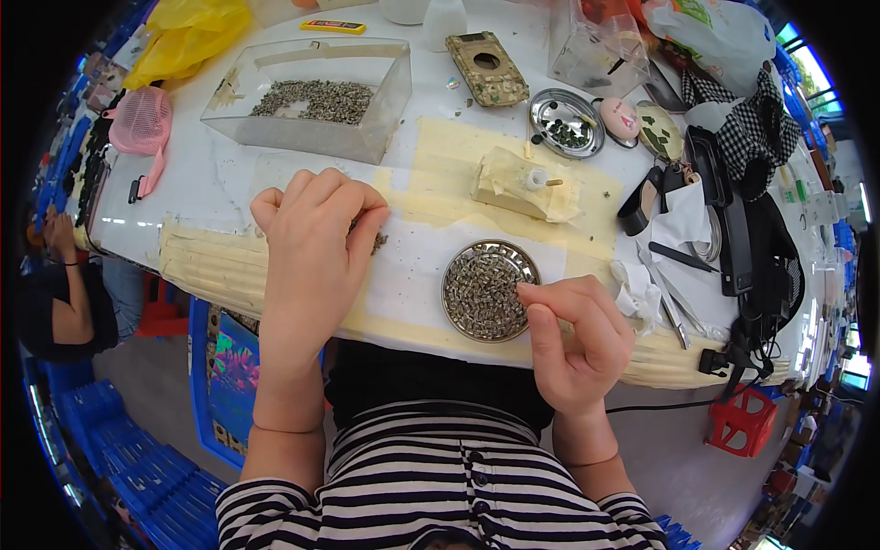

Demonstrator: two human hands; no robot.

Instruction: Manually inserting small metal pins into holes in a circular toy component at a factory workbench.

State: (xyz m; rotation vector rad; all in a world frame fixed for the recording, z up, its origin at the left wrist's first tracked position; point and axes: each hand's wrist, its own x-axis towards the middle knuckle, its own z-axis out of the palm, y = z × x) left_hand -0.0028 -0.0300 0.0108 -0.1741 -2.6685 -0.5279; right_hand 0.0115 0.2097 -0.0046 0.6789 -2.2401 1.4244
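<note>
A round metal dish [446, 305] full of small grey metal pieces [484, 286] stands on the taped table in front of me. My right hand [585, 339] is closed in a pinch at the dish's right rim, thumb and forefinger close together; anything between the tips is too small to name. To the left of the dish, my left hand [321, 225] is closed with its fingertips bent down toward the table. A few small metal pieces [379, 241] lie beside those fingertips, and what the fingers hold is hidden.
A clear plastic box [362, 145] with more metal pieces stands behind my left hand. Beyond the dish sit a tape-wrapped block [513, 188], a camouflage-patterned case [488, 69] and a metal plate [587, 105] of dark bits. Tweezers [665, 298] lie right; a pink strainer [142, 124] lies left.
</note>
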